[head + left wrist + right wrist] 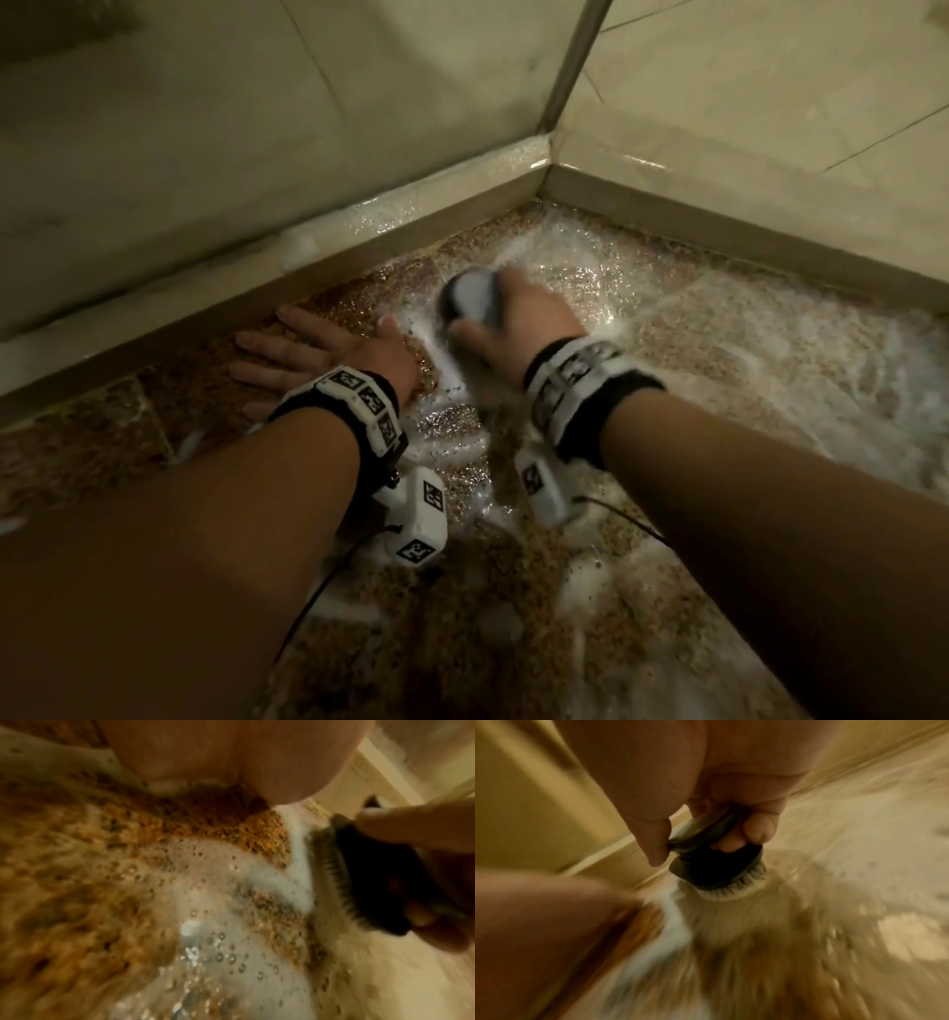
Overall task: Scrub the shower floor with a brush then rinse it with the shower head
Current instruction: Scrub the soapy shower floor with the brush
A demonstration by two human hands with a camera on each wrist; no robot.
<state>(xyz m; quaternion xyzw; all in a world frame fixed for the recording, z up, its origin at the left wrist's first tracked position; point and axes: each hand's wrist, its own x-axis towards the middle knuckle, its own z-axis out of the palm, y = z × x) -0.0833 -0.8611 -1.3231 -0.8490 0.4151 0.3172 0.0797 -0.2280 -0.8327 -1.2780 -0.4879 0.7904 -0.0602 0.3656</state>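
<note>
While the left hand [313, 349] lay flat on the floor [744, 360], fingers straight and spread toward the curb [359, 246], the right hand [518, 318] was wrapped round the brush [470, 300], fingers and thumb curled about its grey handle. In the head view the brush sat just right of the left thumb, near the corner where the curb's two runs met, and the right hand and its wristband [580, 380] were blurred.

From the right wrist view the brush [716, 866] stood upright, its dark body under the curled fingers [754, 829], its pale bristles pressed onto the floor [834, 862]. The left wrist view showed the brush [359, 874] at the right edge, bristles down along a white ridge of foam [300, 862], with the palm [231, 750] of the left hand filling the top of the picture and resting on the speckled floor [102, 882].

Foam [590, 272] and bubbles covered the brown speckled floor around and to the right of the brush, glinting near the corner; the strip by the left hand was darker and wet with less lather. A patch of foam also sat on top of the curb at left. Pale tiled walls [205, 128] rose behind the curb, joined by a grey corner strip [575, 61]. A wristband [354, 401] with black-and-white markers circled the left wrist, a small white box [416, 514] hanging beneath it with a thin black cable trailing off.
</note>
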